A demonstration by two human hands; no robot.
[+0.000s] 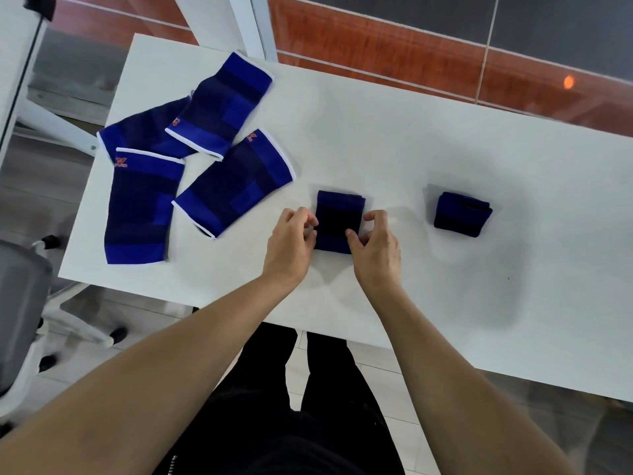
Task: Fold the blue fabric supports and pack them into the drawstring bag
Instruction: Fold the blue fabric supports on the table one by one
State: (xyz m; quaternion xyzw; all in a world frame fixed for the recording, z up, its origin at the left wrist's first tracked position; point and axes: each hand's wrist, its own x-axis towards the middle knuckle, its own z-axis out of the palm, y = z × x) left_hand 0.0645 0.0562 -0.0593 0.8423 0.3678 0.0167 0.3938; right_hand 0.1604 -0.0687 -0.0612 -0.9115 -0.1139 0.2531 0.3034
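Both hands touch a folded blue support [337,221] on the white table [411,149]. The left hand [291,240] pinches its left edge, and the right hand [375,243] pinches its right edge. Four flat supports [137,207] lie to the left.

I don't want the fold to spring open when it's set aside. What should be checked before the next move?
1. Folded support lies flat on the table: ok.
2. Left hand at its left edge: ok.
3. Right hand at its right edge: ok.
4. Space beside the finished bundle: ok.
5. Unfolded supports lie apart from the fold: ok.
6. Drawstring bag in view: not ok, none seen.
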